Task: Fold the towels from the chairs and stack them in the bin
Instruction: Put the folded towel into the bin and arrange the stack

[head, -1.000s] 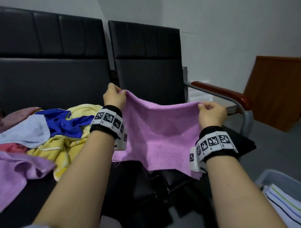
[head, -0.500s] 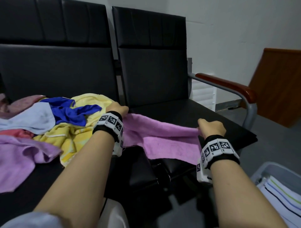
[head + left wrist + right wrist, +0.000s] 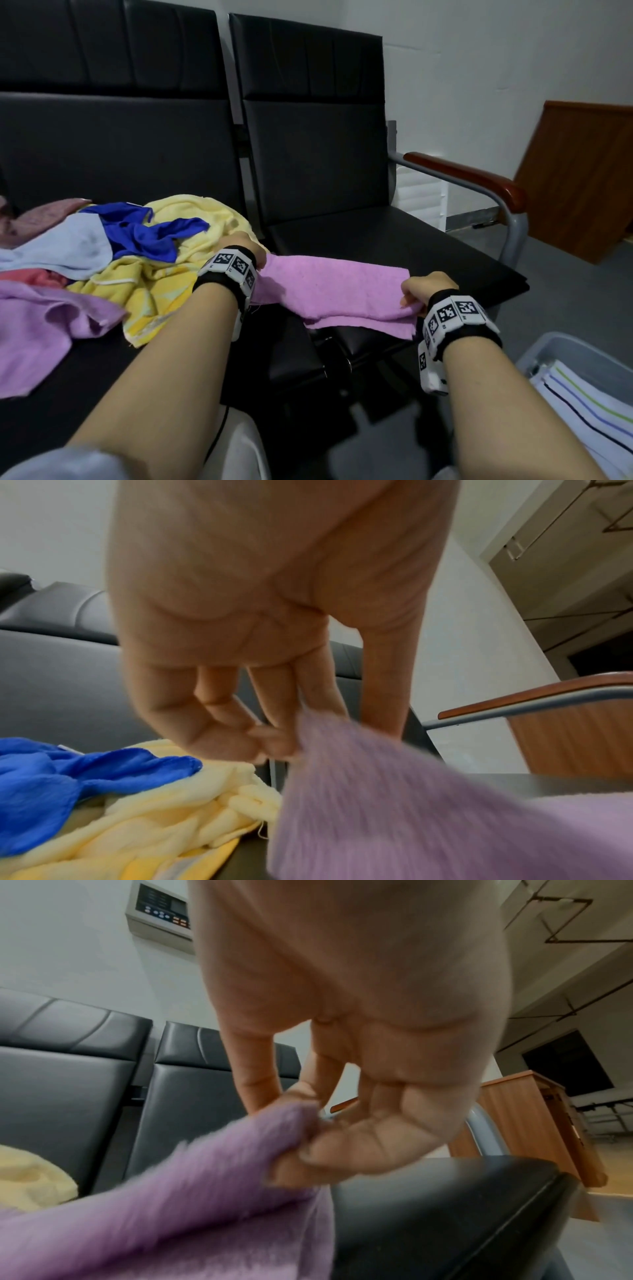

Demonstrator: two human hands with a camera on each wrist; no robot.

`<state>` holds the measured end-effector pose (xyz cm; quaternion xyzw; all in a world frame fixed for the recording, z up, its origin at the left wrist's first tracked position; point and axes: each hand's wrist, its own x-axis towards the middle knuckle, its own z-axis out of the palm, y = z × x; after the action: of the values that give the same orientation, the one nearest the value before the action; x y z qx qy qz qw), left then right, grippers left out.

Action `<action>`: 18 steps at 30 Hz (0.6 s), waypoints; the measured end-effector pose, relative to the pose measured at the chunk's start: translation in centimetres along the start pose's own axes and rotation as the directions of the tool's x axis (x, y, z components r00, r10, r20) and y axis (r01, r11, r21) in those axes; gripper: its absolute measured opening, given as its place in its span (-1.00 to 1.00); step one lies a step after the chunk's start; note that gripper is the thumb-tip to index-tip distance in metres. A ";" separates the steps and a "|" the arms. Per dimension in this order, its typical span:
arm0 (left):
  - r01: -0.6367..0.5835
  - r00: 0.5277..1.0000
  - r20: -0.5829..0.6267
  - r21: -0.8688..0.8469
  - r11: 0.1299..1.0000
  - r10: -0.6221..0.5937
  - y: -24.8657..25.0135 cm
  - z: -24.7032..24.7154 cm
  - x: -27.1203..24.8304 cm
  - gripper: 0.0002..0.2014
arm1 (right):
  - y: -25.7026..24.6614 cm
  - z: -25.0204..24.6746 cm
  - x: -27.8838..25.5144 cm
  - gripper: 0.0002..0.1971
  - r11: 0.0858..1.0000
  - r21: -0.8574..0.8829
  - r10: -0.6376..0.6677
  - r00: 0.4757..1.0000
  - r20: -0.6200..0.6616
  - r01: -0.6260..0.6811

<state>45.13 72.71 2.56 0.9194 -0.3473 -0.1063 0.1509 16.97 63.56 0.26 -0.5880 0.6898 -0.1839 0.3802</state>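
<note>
While lying doubled over along the front edge of the right chair seat [image 3: 394, 240], pink towel [image 3: 329, 291] pinched at both ends. Left hand [image 3: 245, 245] nipping its left end between thumb and fingertips [image 3: 274, 739], close against the heap of unfolded towels [image 3: 137, 246] on the left chair seat [image 3: 51, 411]. Right hand [image 3: 428, 287] curled tight round the right end, thumb [image 3: 257, 1085] pressed on top, near the seat's front right corner. Grey bin [image 3: 561, 346] on the floor beyond the right corner, holding a striped white towel [image 3: 589, 397].
</note>
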 end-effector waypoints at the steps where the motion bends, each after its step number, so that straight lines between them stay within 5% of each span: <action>1: -0.002 0.999 -0.035 -0.046 0.999 0.001 0.0 0.1 0.2 -0.62 | 0.0 0.1 0.0 -0.75 1.000 -0.020 0.003 1.000 0.029 -0.003; 5: 0.050 0.998 0.036 -0.085 0.995 -0.047 0.7 -0.1 0.0 -0.52 | 0.1 0.2 0.8 -0.82 1.000 -0.026 -0.004 0.999 0.040 0.005; 8: -0.007 0.996 0.088 -0.067 0.998 0.013 1.8 0.3 -0.3 -0.69 | 0.2 0.3 1.2 -0.90 0.999 -0.045 0.006 1.000 0.014 -0.005; 18: -0.217 0.950 0.228 -0.013 0.976 0.214 6.2 3.5 -2.5 -0.76 | 1.0 0.6 1.8 -0.62 0.951 -0.308 0.041 0.997 0.058 -0.021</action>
<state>38.52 69.23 1.71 0.8585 -0.4613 -0.1919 0.1153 16.74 62.21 -1.38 -0.6346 0.7066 -0.0497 0.3090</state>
